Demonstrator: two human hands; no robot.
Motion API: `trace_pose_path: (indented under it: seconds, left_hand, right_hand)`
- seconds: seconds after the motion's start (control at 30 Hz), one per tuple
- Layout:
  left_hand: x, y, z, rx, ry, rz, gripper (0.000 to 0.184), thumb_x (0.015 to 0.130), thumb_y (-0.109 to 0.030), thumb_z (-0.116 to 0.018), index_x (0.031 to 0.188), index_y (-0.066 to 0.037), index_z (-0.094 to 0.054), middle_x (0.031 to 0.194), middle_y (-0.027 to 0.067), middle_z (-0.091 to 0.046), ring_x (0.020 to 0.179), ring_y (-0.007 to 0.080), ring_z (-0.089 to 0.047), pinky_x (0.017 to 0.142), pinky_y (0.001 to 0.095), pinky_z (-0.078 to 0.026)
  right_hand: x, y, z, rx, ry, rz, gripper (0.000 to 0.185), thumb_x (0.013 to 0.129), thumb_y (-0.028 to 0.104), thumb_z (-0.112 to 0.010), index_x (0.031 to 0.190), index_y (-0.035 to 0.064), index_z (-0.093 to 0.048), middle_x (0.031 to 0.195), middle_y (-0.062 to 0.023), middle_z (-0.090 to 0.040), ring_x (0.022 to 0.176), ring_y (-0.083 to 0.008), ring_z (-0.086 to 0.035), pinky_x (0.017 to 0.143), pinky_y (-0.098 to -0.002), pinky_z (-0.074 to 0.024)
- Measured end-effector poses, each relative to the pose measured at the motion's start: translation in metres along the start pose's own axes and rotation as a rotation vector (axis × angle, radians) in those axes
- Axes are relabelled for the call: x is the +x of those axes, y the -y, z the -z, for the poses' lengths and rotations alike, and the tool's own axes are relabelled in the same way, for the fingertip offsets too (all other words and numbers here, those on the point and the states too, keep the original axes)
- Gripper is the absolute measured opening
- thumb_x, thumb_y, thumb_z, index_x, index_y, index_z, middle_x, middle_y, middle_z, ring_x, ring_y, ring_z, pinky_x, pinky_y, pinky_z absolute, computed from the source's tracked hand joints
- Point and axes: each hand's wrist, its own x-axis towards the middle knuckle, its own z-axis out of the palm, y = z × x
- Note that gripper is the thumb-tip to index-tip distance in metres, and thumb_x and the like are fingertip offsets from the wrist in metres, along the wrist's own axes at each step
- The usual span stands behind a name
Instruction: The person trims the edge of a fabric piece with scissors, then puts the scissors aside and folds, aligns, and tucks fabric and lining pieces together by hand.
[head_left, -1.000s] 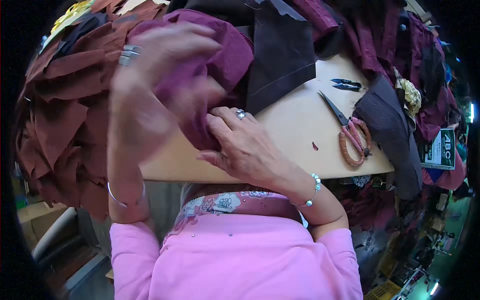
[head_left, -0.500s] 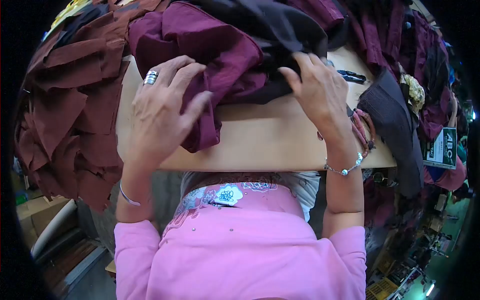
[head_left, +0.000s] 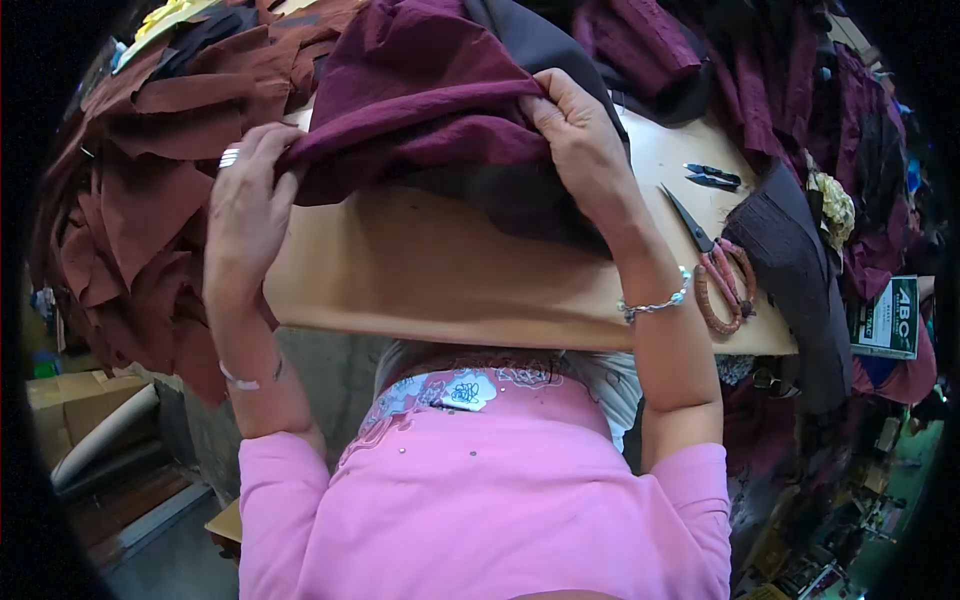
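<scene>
Maroon cloth [head_left: 430, 80] held stretched over the table [head_left: 420, 290]

Seen from above, a person in a pink top [head_left: 520, 520] holds the maroon cloth across the far part of the table, one hand at each side. The left hand [head_left: 250, 185] pinches its left end between thumb and fingers; the right hand [head_left: 580, 145], well apart from it, grips the cloth's upper right edge. Dark cloth [head_left: 540, 200] hangs just beneath and behind the maroon.

Half a second ago the maroon lay in a crumpled heap, a fold trailing toward the near edge, and both hands were loosely spread over the fabric. Now that fold is gone from the near edge—the cloth is raised and pulled broad between two closed grips. The right hand has also uncovered the scissors [head_left: 712, 255], lying beside the small thread snips [head_left: 713, 178] at right. Brown cloth pieces [head_left: 150, 210] remain piled at left.
</scene>
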Motion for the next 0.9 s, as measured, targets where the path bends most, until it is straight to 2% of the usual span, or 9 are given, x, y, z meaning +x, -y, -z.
trace_pose_path:
  seconds: [0.13, 0.23, 0.27, 0.37, 0.4, 0.5, 0.57, 0.7, 0.9]
  left_hand:
    - [0.019, -0.064, 0.007, 0.036, -0.181, -0.21, 0.033, 0.076, -0.009, -0.06, 0.108, -0.005, -0.055, 0.106, 0.0153, -0.057, 0.1, 0.0294, -0.054, 0.088, 0.0371, -0.04]
    - [0.037, -0.077, -0.043, 0.114, 0.083, -0.183, 0.021, 0.08, -0.019, -0.056, 0.097, -0.006, -0.057, 0.098, 0.0122, -0.059, 0.087, 0.0297, -0.057, 0.074, 0.0357, -0.045]
    - [0.043, -0.069, -0.058, 0.026, 0.066, -0.201, 0.019, 0.08, -0.018, -0.056, 0.094, -0.006, -0.057, 0.093, 0.0129, -0.06, 0.083, 0.0304, -0.058, 0.071, 0.0361, -0.045]
    - [0.056, -0.068, -0.064, -0.117, 0.0, -0.247, 0.015, 0.081, -0.017, -0.055, 0.091, -0.007, -0.057, 0.081, 0.0149, -0.059, 0.076, 0.032, -0.058, 0.066, 0.0369, -0.045]
    - [0.059, -0.07, -0.064, -0.143, -0.021, -0.256, 0.014, 0.081, -0.017, -0.055, 0.091, -0.007, -0.058, 0.078, 0.0155, -0.059, 0.074, 0.0325, -0.059, 0.065, 0.0372, -0.045]
    - [0.061, -0.072, -0.068, -0.175, -0.043, -0.21, 0.012, 0.082, -0.018, -0.055, 0.089, -0.008, -0.058, 0.074, 0.0163, -0.058, 0.072, 0.0332, -0.058, 0.062, 0.0371, -0.045]
    - [0.061, -0.074, -0.073, -0.176, -0.075, -0.196, 0.013, 0.083, -0.018, -0.055, 0.088, -0.007, -0.058, 0.075, 0.0168, -0.059, 0.071, 0.0339, -0.059, 0.061, 0.0361, -0.045]
    - [0.068, -0.073, -0.08, -0.211, -0.152, -0.129, 0.013, 0.084, -0.02, -0.054, 0.088, -0.007, -0.058, 0.075, 0.0166, -0.059, 0.071, 0.0337, -0.059, 0.06, 0.0376, -0.045]
    - [0.074, -0.061, -0.068, -0.054, -0.202, -0.183, 0.014, 0.083, -0.017, -0.055, 0.091, -0.007, -0.058, 0.079, 0.0167, -0.059, 0.073, 0.0333, -0.059, 0.061, 0.0373, -0.046]
  right_hand:
    - [-0.007, 0.002, -0.005, -0.074, -0.034, 0.086, 0.018, 0.085, 0.016, -0.055, 0.092, 0.0003, -0.053, 0.066, -0.0146, -0.057, 0.058, -0.0155, -0.051, 0.058, -0.0272, -0.0432]
    - [-0.014, 0.016, -0.008, -0.241, -0.032, 0.166, 0.025, 0.081, 0.02, -0.06, 0.094, 0.0004, -0.051, 0.066, -0.0158, -0.058, 0.058, -0.024, -0.055, 0.058, -0.0293, -0.0441]
    - [-0.018, 0.026, -0.005, -0.434, 0.037, 0.02, 0.04, 0.074, 0.02, -0.066, 0.105, 0.0024, -0.048, 0.083, -0.0187, -0.06, 0.074, -0.0312, -0.058, 0.067, -0.0344, -0.0464]
    - [-0.025, 0.004, 0.005, -0.614, 0.079, 0.114, 0.053, 0.068, 0.009, -0.066, 0.116, 0.0045, -0.044, 0.101, -0.015, -0.055, 0.097, -0.0242, -0.054, 0.086, -0.0317, -0.0403]
    - [-0.023, -0.001, 0.011, -0.465, 0.189, 0.062, 0.066, 0.063, 0.004, -0.062, 0.124, 0.0065, -0.039, 0.115, -0.0169, -0.05, 0.111, -0.0301, -0.047, 0.095, -0.0347, -0.0348]
    - [-0.012, -0.001, 0.041, -0.633, 0.222, 0.136, 0.07, 0.064, 0.019, -0.066, 0.126, 0.0101, -0.036, 0.117, -0.0151, -0.048, 0.107, -0.032, -0.048, 0.091, -0.0384, -0.0396]
    - [-0.012, -0.002, 0.051, -0.748, 0.109, 0.155, 0.061, 0.066, 0.019, -0.066, 0.121, 0.0098, -0.043, 0.116, -0.0127, -0.05, 0.105, -0.0314, -0.049, 0.09, -0.0388, -0.0399]
    - [-0.017, 0.006, 0.027, -0.913, -0.3, 0.644, 0.034, 0.071, 0.029, -0.065, 0.097, 0.0099, -0.055, 0.096, -0.0063, -0.056, 0.086, -0.0259, -0.052, 0.07, -0.0353, -0.0401]
    - [-0.038, 0.011, -0.011, -0.955, 0.151, 0.63, 0.015, 0.064, 0.01, -0.057, 0.079, 0.0114, -0.058, 0.081, -0.002, -0.05, 0.091, -0.0187, -0.049, 0.076, -0.0349, -0.0358]
